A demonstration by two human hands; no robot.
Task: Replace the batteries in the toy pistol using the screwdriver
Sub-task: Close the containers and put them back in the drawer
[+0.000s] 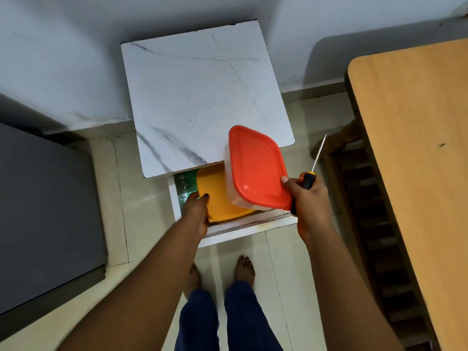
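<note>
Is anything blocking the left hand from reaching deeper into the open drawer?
Yes. The yellow-lidded container fills the open drawer, and the left hand grips its near edge. The right hand holds the red-lidded container and screwdriver above it. No toy pistol is visible.

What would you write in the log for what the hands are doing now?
left hand: grips yellow-lidded box in open drawer | right hand: holds screwdriver plus red-lidded box | toy pistol: not visible

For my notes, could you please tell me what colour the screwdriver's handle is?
Black and yellow screwdriver handle, seen in the head view.
</note>
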